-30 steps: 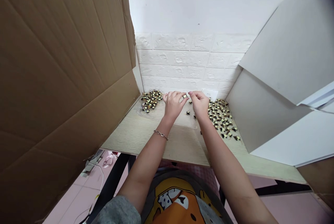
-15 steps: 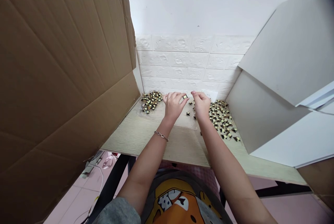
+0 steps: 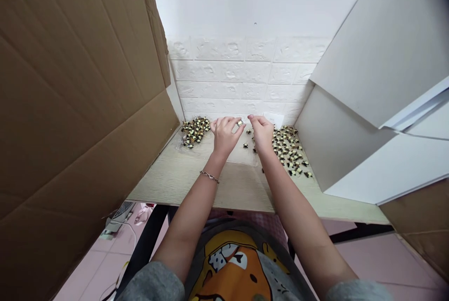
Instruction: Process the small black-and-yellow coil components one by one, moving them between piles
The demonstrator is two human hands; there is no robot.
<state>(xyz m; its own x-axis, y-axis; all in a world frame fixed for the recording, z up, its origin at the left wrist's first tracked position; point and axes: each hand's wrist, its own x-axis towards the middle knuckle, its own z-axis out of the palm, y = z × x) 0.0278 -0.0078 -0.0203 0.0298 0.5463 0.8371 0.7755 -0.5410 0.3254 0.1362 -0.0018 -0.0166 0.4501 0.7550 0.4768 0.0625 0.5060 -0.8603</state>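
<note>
Between thumb and forefinger, my left hand (image 3: 225,135) pinches a small yellow-and-black part (image 3: 240,123), which looks like a tiny wound coil or transformer. Just to its right, my right hand (image 3: 262,133) has its thumb and fingertips pressed together; anything in that pinch is too small to make out. The hands are apart, raised over the table. A heap of similar parts (image 3: 195,130) lies to the left of my left hand. More such parts (image 3: 291,151) are spread to the right of my right hand, and a single one (image 3: 245,145) lies between my wrists.
A pale wooden table (image 3: 242,188) carries the parts, with a clear plastic sheet partly under them. Tall brown cardboard (image 3: 87,81) walls the left side, white panels (image 3: 354,104) the right. A white brick-patterned wall (image 3: 224,69) stands behind, with a white paper (image 3: 275,119) near it.
The view has shifted slightly, so everything sits a little further left and higher. Both hands keep nearly the same pose, my left one still pinching the small part.
</note>
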